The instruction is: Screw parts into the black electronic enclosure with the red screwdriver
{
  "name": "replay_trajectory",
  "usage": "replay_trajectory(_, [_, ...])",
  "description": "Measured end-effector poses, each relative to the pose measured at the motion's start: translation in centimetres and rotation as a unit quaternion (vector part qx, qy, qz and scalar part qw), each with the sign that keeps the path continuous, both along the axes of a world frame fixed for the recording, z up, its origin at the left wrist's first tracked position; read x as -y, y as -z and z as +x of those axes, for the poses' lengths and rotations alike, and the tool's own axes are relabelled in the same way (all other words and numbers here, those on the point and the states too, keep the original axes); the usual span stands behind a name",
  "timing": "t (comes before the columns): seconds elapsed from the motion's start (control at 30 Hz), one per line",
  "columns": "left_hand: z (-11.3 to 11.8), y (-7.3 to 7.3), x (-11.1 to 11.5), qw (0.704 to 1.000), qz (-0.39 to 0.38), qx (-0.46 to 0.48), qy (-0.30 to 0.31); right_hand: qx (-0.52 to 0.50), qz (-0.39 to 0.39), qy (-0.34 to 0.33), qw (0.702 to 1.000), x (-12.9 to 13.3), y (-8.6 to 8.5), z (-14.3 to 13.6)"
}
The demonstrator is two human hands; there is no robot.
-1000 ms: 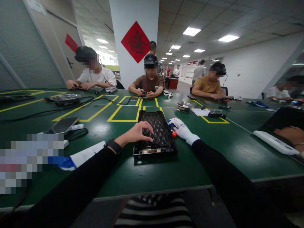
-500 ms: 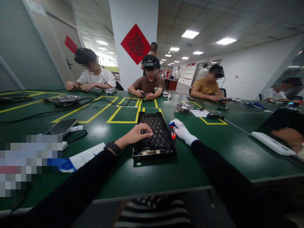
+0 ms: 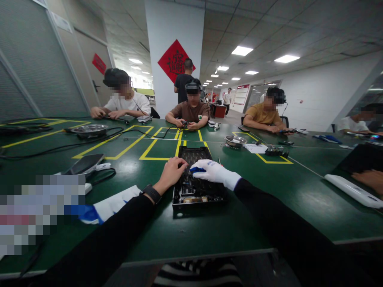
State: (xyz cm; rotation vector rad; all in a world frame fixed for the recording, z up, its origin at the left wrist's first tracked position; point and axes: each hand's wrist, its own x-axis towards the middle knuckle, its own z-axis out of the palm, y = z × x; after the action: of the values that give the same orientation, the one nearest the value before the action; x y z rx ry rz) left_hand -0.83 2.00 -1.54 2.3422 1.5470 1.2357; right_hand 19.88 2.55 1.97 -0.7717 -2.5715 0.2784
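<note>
A black rectangular case (image 3: 199, 202) lies on the green table, with small parts showing inside near its front edge. Over it is a dark perforated panel (image 3: 206, 186), which looks tilted. My right hand (image 3: 217, 173), in a white glove with blue fingertips, is closed on this panel; its fingertips are partly hidden. My left hand (image 3: 172, 172) is bare, at the case's left side, its fingers pressed together at the panel's left edge; what they pinch is too small to tell. Just beyond my right hand, a thin bit of a red tool (image 3: 220, 161) shows.
To the left lie a white-and-blue glove (image 3: 116, 205), a phone (image 3: 85, 163) and cables. Metal dishes (image 3: 235, 140) (image 3: 89, 129) and dark parts (image 3: 277, 150) stand farther back. A white device (image 3: 351, 190) is at the right. Several people sit around the table.
My right hand has moved left from the red tool beside the case onto the panel. The panel has shifted, uncovering parts inside. My left hand has drawn back to the case's left edge.
</note>
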Motion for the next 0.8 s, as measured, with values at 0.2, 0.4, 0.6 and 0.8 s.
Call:
replay_trajectory(0.2, [0.0, -0.3, 0.4, 1.000, 0.006, 0.000, 0.003, 0.105, 0.005, 0.071, 0.992, -0.5, 0.6, -3.5])
replay_trajectory(0.4, [0.0, -0.2, 0.4, 1.000, 0.005, -0.007, 0.000, 0.101, 0.021, 0.096, 0.990, 0.0, 0.9, -3.5])
replay_trajectory(0.6, [0.2, -0.6, 0.5, 1.000, 0.005, -0.012, 0.026, -0.042, -0.009, 0.069, 0.997, -0.3, 1.6, -2.7])
replay_trajectory(0.8, [0.4, -1.0, 0.4, 0.997, 0.015, -0.008, 0.080, -0.135, -0.066, 0.026, 0.988, -0.2, 1.1, -2.3])
